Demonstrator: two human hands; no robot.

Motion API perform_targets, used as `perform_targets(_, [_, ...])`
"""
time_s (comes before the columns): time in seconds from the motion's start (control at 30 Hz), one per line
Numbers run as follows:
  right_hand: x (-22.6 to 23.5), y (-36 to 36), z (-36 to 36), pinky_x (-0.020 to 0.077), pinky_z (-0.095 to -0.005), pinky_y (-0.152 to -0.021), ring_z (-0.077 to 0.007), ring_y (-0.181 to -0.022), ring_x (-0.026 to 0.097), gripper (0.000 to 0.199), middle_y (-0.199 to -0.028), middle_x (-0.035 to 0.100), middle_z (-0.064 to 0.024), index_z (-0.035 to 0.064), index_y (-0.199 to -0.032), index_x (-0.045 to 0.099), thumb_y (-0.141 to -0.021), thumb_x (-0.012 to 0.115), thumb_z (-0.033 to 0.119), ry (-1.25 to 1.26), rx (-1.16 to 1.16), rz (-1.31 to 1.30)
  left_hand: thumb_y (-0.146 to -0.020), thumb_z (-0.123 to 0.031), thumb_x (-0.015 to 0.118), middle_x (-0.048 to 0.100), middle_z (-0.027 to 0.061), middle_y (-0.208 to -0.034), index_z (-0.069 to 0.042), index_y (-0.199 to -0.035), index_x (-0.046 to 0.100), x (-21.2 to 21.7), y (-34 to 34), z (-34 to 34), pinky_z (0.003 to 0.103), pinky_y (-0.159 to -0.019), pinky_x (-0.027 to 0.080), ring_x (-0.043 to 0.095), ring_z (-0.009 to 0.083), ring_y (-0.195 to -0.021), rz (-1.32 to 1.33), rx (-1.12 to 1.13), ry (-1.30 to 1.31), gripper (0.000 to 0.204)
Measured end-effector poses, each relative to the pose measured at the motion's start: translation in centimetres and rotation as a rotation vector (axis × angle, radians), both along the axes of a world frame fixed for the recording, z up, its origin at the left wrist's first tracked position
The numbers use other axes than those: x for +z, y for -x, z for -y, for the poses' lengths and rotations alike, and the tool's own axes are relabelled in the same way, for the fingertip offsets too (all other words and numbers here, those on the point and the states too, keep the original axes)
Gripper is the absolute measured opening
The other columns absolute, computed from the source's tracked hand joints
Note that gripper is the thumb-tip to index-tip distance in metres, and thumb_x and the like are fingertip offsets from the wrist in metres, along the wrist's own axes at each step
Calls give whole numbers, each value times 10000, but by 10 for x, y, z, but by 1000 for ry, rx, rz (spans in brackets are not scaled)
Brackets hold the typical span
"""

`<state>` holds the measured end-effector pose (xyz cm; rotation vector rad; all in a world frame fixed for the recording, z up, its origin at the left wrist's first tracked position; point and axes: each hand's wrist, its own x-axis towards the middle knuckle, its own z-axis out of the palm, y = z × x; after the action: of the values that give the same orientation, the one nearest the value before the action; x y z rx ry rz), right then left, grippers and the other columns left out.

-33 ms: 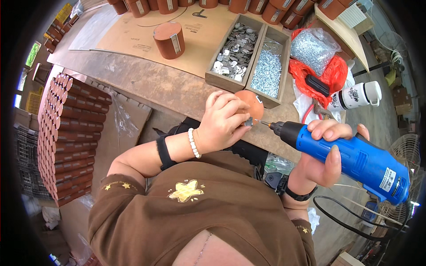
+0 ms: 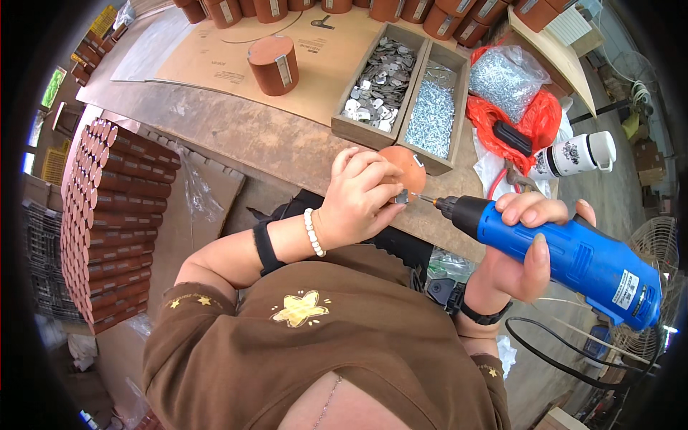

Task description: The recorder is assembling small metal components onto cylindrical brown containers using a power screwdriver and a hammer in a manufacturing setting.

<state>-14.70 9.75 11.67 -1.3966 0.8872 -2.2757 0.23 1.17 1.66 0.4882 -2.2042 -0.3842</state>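
My left hand (image 2: 358,204) grips a round red-brown cylinder (image 2: 403,168) at the table's near edge and presses a small metal tab (image 2: 401,195) against its side. My right hand (image 2: 519,247) is wrapped around a blue electric screwdriver (image 2: 580,261). The black nose of the screwdriver points left, and its bit meets the tab on the cylinder. A white bead bracelet and a black band sit on my left wrist, and a black watch is on my right wrist.
A wooden box with two compartments (image 2: 423,68) holds metal tabs on the left and screws on the right. Nearby are a red bag with a clear bag of screws (image 2: 509,79), a white mug (image 2: 573,154) and another cylinder (image 2: 274,64) on cardboard. Stacked cylinders (image 2: 115,215) stand at the left.
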Motion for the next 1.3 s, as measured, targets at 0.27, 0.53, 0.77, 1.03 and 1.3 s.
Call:
perform_targets(0.27, [0, -9, 4, 448, -384, -637, -237, -652, 514, 611, -750, 491, -102, 62, -1199, 211, -713, 580, 86, -35, 30, 6, -508, -94, 723, 560, 32, -922, -92, -746, 546, -1, 3, -2, 431, -835, 320, 511, 219, -887, -74, 27, -19, 296])
perform_targets(0.53, [-1, -11, 6, 447, -373, -655, -236, -662, 522, 609, -751, 493, -94, 66, -1196, 204, -719, 583, 68, -71, 35, -12, -505, -94, 723, 560, 32, -920, -95, -722, 536, -2, 3, -3, 421, -827, 327, 509, 223, -884, -79, 49, -17, 286])
perform_targets(0.77, [0, -13, 10, 455, -376, -676, -229, -677, 536, 613, -753, 506, -96, 57, -1190, 206, -719, 597, 68, -98, 47, -26, -500, -96, 726, 559, 31, -913, -95, -724, 541, -3, 3, -2, 419, -823, 327, 507, 221, -881, -81, 41, -26, 291])
perform_targets(1.03, [-3, -11, 16, 464, -365, -684, -215, -682, 533, 606, -765, 512, -102, 45, -1186, 209, -713, 587, 20, -93, 85, -93, -515, -103, 703, 527, 18, -858, -93, -675, 531, -3, 4, -1, 417, -828, 315, 488, 212, -886, -94, 13, -39, 235])
perform_targets(1.3, [-3, -15, 22, 460, -371, -645, -216, -662, 512, 565, -766, 492, -106, 20, -1186, 227, -718, 541, 54, -144, 52, -213, -501, -81, 723, 547, 26, -861, -85, -716, 537, -3, 2, 1, 413, -809, 335, 506, 219, -856, -99, -20, -45, 285])
